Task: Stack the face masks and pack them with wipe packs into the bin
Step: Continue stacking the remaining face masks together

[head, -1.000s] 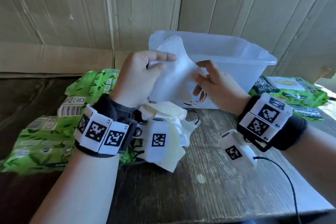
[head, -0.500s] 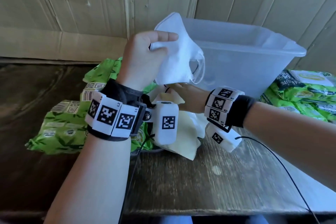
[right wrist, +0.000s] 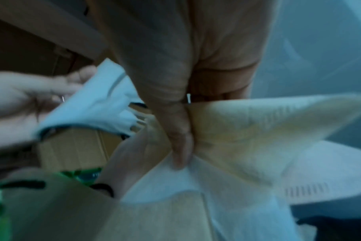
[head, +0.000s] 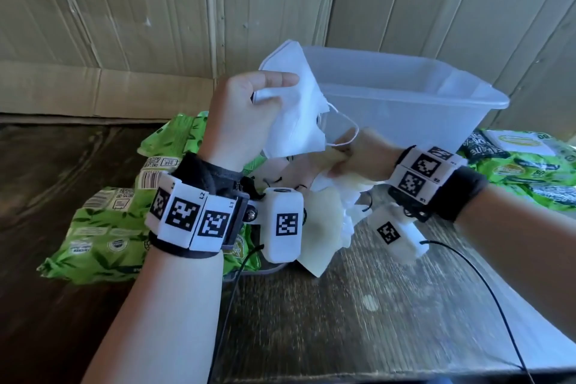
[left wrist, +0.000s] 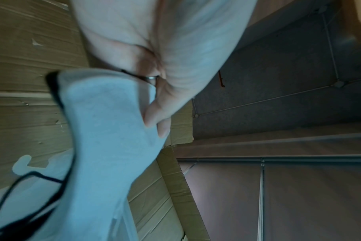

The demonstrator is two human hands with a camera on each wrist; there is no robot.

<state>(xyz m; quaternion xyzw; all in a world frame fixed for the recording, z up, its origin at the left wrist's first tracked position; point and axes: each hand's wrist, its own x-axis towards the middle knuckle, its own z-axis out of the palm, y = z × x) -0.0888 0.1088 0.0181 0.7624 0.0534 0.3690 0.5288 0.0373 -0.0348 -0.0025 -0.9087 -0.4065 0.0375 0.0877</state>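
Since the earlier frame the right hand had dropped from the white mask, pinched aloft near the bin by the left hand, to pinch a cream mask in the table's pile; light, limp pieces, seemingly best gripped along folded edges.

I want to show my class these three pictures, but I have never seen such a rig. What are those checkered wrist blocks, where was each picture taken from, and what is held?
No machine: a person wears cameras. The head view looks down on both hands; the other two look along each wrist. The left hand grips a white folded face mask. The right hand pinches a cream face mask from the pile of masks on the wooden table. Green wipe packs flank a clear plastic bin. The checkered wrist blocks carry printed markers.
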